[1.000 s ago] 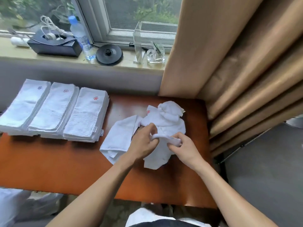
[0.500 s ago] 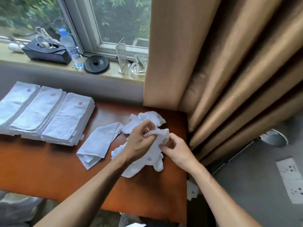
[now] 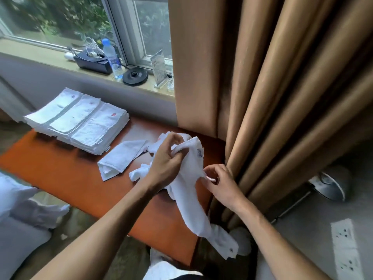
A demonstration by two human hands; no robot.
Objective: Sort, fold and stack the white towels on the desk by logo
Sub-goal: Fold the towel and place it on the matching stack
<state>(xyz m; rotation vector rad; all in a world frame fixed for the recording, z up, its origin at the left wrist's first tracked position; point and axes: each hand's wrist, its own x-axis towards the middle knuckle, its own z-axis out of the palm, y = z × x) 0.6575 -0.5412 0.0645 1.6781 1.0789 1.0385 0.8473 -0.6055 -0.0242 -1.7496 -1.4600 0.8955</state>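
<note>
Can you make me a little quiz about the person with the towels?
1. True or false: the left hand and the right hand both hold the same towel.
2. How many folded stacks sit side by side on the desk? A two, B three, C five.
3. Fill in: the water bottle stands on the window ____.
Key: 1 true; 2 B; 3 sill.

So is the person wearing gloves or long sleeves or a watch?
No. The left hand and the right hand have no gloves, and no rings show on the fingers. The left forearm and the right forearm have no sleeves, watch or bracelet as far up as the picture shows.
</note>
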